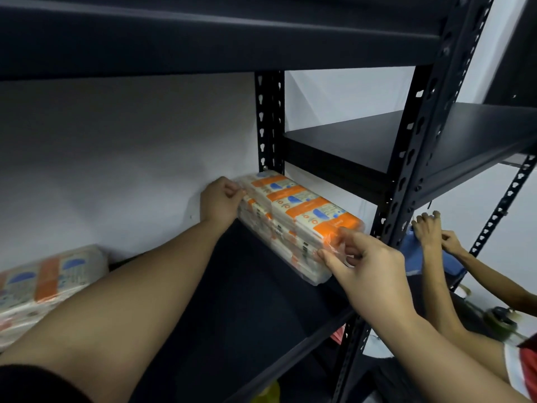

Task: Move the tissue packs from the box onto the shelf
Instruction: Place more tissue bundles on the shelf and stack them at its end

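Both hands hold the tissue pack (299, 225) at the shelf's (261, 301) right end, the left hand (222, 202) gripping its far end and the right hand (363, 263) pinching the near wrapper; next, probably, letting go and fetching another.

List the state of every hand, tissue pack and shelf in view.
Left hand: grips the pack's far end.
Right hand: pinches its near-end wrapper.
Orange-and-cream tissue pack bundle: on the dark metal shelf, held.
Second tissue bundle: lying at left, untouched.
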A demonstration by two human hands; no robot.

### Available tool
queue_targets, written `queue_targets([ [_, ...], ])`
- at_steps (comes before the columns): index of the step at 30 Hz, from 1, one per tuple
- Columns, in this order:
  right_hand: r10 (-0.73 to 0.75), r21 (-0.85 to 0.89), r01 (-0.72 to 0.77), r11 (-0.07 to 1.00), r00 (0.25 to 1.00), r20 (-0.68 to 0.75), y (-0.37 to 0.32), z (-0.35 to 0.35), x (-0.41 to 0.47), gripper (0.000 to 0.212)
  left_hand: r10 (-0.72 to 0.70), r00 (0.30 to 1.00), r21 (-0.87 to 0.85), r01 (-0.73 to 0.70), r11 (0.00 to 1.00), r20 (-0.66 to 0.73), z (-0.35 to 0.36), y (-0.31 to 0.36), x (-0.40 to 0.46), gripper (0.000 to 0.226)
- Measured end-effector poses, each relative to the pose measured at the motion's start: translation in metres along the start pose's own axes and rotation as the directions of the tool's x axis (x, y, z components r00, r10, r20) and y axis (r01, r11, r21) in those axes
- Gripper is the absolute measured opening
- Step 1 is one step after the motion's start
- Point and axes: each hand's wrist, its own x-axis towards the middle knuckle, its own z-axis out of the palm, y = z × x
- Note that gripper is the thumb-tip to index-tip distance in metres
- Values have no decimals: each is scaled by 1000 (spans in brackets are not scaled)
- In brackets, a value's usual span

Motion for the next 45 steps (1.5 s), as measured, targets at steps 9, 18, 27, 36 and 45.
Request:
queue_targets([
  [9,-9,-4,9,1000,999,35,-5,3,3,51,-92,991,-172,108,979,99,10,-2,-34,36],
  [18,20,26,-21,999,998,59,-7,7,6,52,-20,971,-212,72,975,238,9,0,-42,57],
  [27,18,20,-19,1000,998,65,-8,9,6,49,24,965,-152,16,988,260,6,0,-42,55],
  [36,-2,-63,9,998,995,103,-14,0,3,56,-23,958,-79,47,996,285,-4,5,-48,79],
  [45,-169,-155,186,970,979,118,-63,7,-38,43,77,955,165,-129,978,287,-110,-6,-89,59],
])
